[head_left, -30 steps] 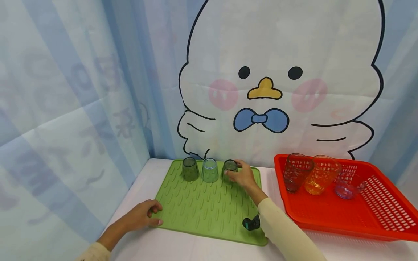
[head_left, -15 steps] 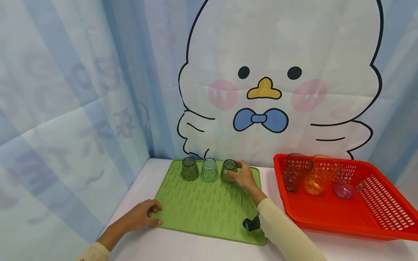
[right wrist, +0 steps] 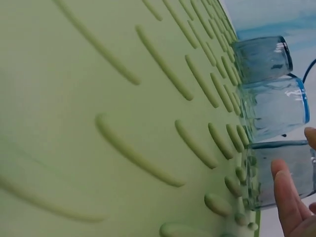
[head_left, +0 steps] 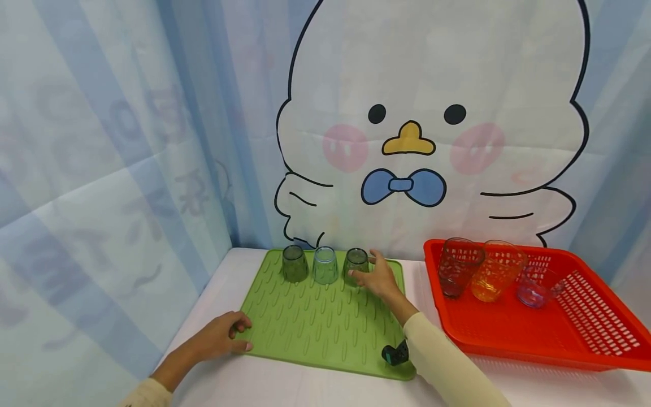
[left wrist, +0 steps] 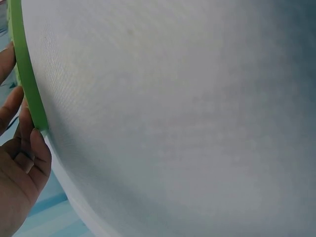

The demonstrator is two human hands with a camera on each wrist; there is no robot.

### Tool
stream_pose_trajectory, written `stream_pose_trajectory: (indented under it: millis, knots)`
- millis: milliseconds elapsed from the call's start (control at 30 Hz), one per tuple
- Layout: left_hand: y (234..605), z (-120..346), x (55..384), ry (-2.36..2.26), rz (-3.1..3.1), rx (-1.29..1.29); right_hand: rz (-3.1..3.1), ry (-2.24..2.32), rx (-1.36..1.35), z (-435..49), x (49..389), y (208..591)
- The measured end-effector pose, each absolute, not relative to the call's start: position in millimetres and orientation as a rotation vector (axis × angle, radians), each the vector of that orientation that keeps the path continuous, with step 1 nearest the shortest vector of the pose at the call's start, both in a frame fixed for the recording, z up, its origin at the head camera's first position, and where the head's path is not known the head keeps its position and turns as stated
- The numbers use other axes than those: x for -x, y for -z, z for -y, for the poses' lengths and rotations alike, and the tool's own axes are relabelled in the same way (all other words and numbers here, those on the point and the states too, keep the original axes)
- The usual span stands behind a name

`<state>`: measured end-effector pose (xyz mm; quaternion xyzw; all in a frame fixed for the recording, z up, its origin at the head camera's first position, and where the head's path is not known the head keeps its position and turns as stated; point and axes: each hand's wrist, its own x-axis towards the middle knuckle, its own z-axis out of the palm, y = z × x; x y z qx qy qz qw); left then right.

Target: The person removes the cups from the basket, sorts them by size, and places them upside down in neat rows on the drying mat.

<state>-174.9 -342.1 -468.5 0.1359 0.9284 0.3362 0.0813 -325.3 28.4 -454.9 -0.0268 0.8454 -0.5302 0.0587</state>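
Observation:
Three tinted drinking glasses stand in a row along the back of the green ribbed mat (head_left: 315, 322): a dark one (head_left: 295, 264), a pale blue-green one (head_left: 325, 267) and a smoky grey one (head_left: 354, 264). Their narrower ends appear to face up. My right hand (head_left: 378, 278) is around the grey glass, thumb and fingers spread on either side of it. In the right wrist view the thumb (right wrist: 286, 192) crosses in front of that glass; contact is hard to tell. My left hand (head_left: 218, 336) rests at the mat's near-left corner, fingers loosely bent, touching its edge (left wrist: 29, 84).
A red plastic basket (head_left: 508, 333) stands to the right, holding a dark reddish glass (head_left: 458, 271), an amber glass (head_left: 495, 274) and a small purple cup (head_left: 533, 291). A black device (head_left: 395, 354) shows beside the right sleeve. Printed curtains (head_left: 407, 220) rise behind the table.
My right hand's fingers have spread away from the grey glass, which stays in place. The left hand has not moved. The view has shifted slightly.

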Motion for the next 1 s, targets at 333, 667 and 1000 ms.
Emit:
stream_pose_trajectory:
  millis: [333,667,1000]
  knots:
    - [469,341,178,-0.979,-2.786,-0.397,-2.596,1.539,0.081,-47,296,452]
    - [463,340,176,-0.981,-2.752,-0.42,-2.539,1.433,0.234,-61,239,443]
    - [467,340,176,-0.957,-2.768,-0.397,-2.302,1.367,0.707,-115,197,394]
